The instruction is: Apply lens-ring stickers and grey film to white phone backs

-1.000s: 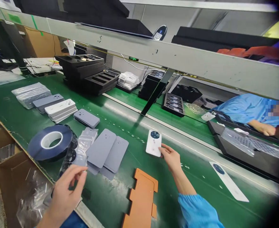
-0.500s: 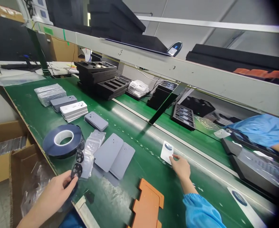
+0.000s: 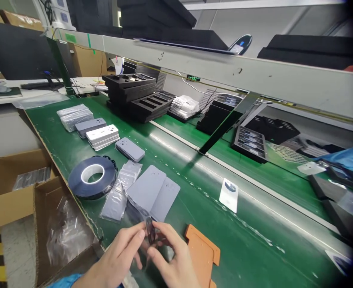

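Note:
Both hands meet at the lower middle, around a dark round sticker (image 3: 150,231) on a clear strip. The fingers of my left hand (image 3: 119,250) close on the strip from the left, while those of my right hand (image 3: 175,252) pinch its other side. From there the strip runs back towards a blue tape roll (image 3: 77,180) at the left. Grey phone-shaped sheets (image 3: 146,188) lie just behind my hands, beside clear plastic sleeves (image 3: 118,198). A white card (image 3: 228,200) with a dark round sticker lies on the metal strip, untouched.
An orange fixture (image 3: 202,256) is right of my hands. Stacks of white cards (image 3: 103,136) and grey cards (image 3: 130,149) stand farther back. Black trays (image 3: 152,105) sit behind them. Cardboard boxes (image 3: 44,216) are at the left edge; a dark post (image 3: 221,132) rises mid-bench.
My right hand has let go of the white card and moved left to the strip. My left hand has moved right, drawing the strip along. The view has shifted.

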`<state>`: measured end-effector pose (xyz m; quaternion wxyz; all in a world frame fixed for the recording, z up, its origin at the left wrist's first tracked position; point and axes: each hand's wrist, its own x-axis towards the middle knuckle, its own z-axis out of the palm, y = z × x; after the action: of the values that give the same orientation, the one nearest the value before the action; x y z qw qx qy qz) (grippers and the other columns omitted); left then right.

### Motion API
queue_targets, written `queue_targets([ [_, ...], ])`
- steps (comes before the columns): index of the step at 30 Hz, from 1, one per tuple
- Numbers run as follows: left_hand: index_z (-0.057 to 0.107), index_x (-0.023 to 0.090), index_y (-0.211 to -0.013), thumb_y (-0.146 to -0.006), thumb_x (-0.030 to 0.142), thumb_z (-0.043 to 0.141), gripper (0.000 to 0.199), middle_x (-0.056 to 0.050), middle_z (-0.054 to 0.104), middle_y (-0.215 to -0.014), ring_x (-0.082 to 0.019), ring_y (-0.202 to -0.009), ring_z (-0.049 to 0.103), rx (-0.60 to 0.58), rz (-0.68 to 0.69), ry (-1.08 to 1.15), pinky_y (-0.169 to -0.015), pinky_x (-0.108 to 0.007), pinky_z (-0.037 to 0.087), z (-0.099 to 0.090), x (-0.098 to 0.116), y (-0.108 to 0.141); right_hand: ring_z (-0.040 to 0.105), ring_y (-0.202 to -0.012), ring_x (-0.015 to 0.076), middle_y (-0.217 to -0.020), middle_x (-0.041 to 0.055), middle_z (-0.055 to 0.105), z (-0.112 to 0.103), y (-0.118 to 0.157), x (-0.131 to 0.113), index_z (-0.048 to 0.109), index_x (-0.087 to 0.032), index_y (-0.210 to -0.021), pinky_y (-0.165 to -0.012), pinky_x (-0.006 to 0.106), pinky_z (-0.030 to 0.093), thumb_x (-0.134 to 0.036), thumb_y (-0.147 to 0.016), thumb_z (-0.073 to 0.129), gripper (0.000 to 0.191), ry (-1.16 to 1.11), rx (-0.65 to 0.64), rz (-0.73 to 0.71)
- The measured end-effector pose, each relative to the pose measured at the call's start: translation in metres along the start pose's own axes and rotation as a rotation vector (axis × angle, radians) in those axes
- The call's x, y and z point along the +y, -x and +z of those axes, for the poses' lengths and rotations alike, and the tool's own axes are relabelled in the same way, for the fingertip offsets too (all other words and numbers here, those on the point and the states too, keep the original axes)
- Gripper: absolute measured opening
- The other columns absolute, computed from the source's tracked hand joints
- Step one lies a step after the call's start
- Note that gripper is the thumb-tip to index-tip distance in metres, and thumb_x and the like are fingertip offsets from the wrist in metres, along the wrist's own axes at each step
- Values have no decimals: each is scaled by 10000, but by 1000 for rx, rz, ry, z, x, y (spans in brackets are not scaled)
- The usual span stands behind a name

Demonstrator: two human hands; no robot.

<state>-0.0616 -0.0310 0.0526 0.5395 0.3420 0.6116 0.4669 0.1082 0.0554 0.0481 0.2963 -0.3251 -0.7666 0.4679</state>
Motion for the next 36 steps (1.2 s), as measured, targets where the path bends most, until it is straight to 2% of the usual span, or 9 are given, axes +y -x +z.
queue_targets([
  [4, 642, 117, -1348, -917, 423, 622, 529, -103, 737, -985, -186, -700, 702, -78, 53, -107, -590, -257, 565, 7, 1, -10, 705, -1163, 288, -1282, 125, 723, -2, 5, 8, 691, -235, -1304, -1001, 368, 577, -512, -835, 773, 551, -4, -32, 23],
  [7, 715, 143, -1191, -791, 275, 704, 422, -93, 746, -1052, -183, -755, 709, -22, 119, -265, -557, -215, 536, 11, 0, -19, 630, -1305, 295, -1432, 126, 650, -6, 6, 2, 602, -237, -1438, -1114, 408, 504, -441, -910, 693, 573, 37, -139, 84],
  [12, 740, 145, -1146, -748, 254, 725, 413, -70, 740, -931, -181, -711, 674, 91, 185, -529, -566, -228, 546, 10, -3, -21, 541, -1407, 273, -1539, 107, 561, -10, 8, -13, 518, -212, -1526, -1197, 430, 416, -394, -1032, 483, 528, 89, -334, 235],
  [15, 767, 153, -1097, -805, 293, 703, 329, -49, 716, -840, -170, -663, 657, 77, 255, -601, -570, -227, 546, 4, -3, -20, 514, -1429, 270, -1552, 83, 549, -12, 12, -7, 550, -215, -1504, -1221, 440, 383, -399, -1050, 429, 504, 95, -331, 338],
  [20, 793, 182, -1035, -908, 288, 605, 250, -60, 769, -872, -160, -645, 681, 97, 332, -545, -569, -216, 543, -12, -2, -20, 593, -1349, 273, -1453, 78, 645, -10, 21, 13, 620, -254, -1444, -1180, 461, 442, -416, -1048, 418, 474, 11, -256, 328],
  [23, 767, 177, -860, -946, 317, 577, 251, -48, 754, -725, -171, -612, 693, 143, 316, -441, -573, -224, 535, -20, -1, -18, 619, -1322, 277, -1410, 72, 678, -8, 21, 14, 648, -287, -1414, -1150, 474, 476, -435, -1044, 431, 454, -27, -228, 323],
  [26, 721, 163, -833, -958, 384, 594, 284, -27, 695, -581, -168, -537, 673, 138, 257, -275, -541, -221, 513, -21, 2, -12, 602, -1340, 301, -1408, 79, 680, -10, 17, 7, 702, -285, -1346, -1159, 503, 456, -445, -1012, 517, 415, -29, -216, 318],
  [33, 685, 153, -846, -956, 534, 618, 402, -27, 664, -633, -119, -443, 591, 125, 277, 16, -456, -205, 450, 0, 12, 4, 587, -1344, 312, -1424, 110, 661, -28, 21, 4, 723, -251, -1312, -1182, 543, 402, -532, -1038, 445, 481, -91, -182, 353],
  [36, 692, 142, -863, -963, 557, 608, 436, -14, 620, -620, -108, -451, 577, 0, 259, 42, -477, -202, 465, 14, 14, 5, 656, -1238, 303, -1337, 120, 711, -32, 25, 6, 769, -246, -1228, -1113, 504, 479, -559, -1029, 469, 477, -164, -191, 325],
])
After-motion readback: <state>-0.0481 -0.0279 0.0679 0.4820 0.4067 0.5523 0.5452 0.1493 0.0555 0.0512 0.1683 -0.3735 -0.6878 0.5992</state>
